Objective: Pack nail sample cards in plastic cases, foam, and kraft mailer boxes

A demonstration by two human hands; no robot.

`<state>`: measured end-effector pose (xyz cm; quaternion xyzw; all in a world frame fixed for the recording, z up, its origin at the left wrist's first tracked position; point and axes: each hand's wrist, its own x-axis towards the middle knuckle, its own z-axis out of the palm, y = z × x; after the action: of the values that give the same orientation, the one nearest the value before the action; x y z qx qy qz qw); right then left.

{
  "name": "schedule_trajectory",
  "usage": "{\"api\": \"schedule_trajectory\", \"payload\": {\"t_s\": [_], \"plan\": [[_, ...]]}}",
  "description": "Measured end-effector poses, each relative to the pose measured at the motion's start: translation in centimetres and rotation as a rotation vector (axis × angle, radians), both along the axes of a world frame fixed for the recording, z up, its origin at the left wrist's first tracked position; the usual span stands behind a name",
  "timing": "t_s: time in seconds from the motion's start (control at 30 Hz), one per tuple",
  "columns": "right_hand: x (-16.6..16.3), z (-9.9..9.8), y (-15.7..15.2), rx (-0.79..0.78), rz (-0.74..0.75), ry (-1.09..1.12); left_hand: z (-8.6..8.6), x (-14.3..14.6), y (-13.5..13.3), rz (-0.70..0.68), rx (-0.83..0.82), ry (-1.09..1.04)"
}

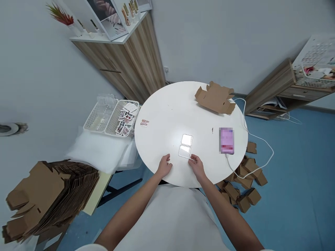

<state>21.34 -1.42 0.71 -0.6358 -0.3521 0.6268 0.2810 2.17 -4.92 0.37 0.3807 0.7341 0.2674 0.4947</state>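
Note:
A small clear plastic case (184,151) lies unfolded on the white round table (157,104), its two halves flat and one above the other. To the left of its lower half, my left hand (164,166) hovers low over the tabletop, thumb and fingers apart, holding nothing. Close to the lower right corner of the case is my right hand (197,166), its fingers loosely curved and apart. Whether those fingertips touch the case I cannot tell. Near the table's left edge lies a small sheet of reddish nail-like pieces (144,123).
An unfolded cardboard box (216,99) lies at the back right, with a charging phone (226,141) nearer me. Left are white baskets (121,118) holding printed cards and clear plastic, plus stacked flat cardboard (52,198). Folded brown boxes (244,202) cover the floor at right.

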Motion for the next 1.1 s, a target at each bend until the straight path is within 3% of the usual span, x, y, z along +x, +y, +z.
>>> {"api": "schedule_trajectory", "payload": {"t_s": [0.13,0.3,0.47,0.63,0.83,1.1], "plan": [[-0.7,-0.1,-0.3,0.044,-0.040,-0.149,-0.2,-2.0,0.1,-0.018,-0.017,-0.013],[-4.5,1.1,-0.3,0.320,-0.095,-0.419,0.0,-7.1,2.6,-0.176,0.110,0.102],[-12.5,2.0,3.6,0.415,0.132,-0.352,1.7,-16.5,8.2,-0.235,0.283,0.437],[-20.8,1.0,9.0,0.431,0.358,-0.429,2.9,-23.4,14.6,-0.396,0.225,0.627],[-27.1,-0.6,13.7,0.411,0.503,-0.604,2.1,-24.8,19.2,-0.562,0.040,0.649],[-31.4,-1.9,16.3,0.278,0.538,-0.837,-0.1,-24.6,20.3,-0.544,0.011,0.563]]}}
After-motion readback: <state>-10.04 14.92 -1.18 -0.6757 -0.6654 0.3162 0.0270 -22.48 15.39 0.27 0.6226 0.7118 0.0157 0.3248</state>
